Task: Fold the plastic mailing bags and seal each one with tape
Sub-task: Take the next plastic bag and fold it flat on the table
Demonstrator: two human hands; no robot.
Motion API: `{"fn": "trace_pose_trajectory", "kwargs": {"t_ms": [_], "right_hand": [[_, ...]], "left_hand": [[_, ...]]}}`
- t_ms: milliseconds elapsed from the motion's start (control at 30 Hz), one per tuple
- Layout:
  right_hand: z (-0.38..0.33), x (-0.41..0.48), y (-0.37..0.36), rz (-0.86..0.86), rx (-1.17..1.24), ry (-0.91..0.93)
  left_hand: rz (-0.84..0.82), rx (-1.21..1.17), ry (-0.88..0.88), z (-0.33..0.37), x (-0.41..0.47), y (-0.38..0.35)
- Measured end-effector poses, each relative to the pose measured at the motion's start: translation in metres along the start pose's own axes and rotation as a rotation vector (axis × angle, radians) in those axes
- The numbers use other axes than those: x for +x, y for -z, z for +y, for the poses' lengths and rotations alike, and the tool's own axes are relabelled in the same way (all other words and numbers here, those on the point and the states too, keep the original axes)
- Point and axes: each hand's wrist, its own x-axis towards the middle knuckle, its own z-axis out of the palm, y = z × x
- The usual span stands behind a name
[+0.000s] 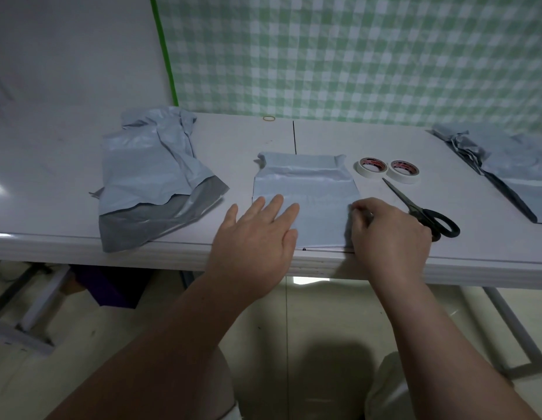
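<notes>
A pale grey mailing bag [312, 189] lies flat at the table's front edge, its far end folded over. My left hand [257, 237] presses on the bag's left part with straight, spread fingers. My right hand [387, 234] has its fingers curled and pinches the bag's right edge. Two rolls of white tape [371, 166] [404, 171] lie just right of the bag. To the left sits a crumpled pile of grey bags [154, 177]. More bags [512, 174] lie at the far right.
Black-handled scissors [427, 213] lie just right of my right hand, blades pointing to the tape. A rubber band [269, 118] rests near the green checked wall. The white table [66, 147] ends close to me, with floor and table legs below.
</notes>
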Motion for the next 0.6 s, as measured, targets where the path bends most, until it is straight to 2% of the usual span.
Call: {"fn": "trace_pose_trajectory", "kwargs": {"t_ms": [600], "right_hand": [[0.0031, -0.0044, 0.0052, -0.042, 0.210, -0.060]], "left_hand": [[0.008, -0.070, 0.015, -0.0012, -0.0044, 0.0035]]}}
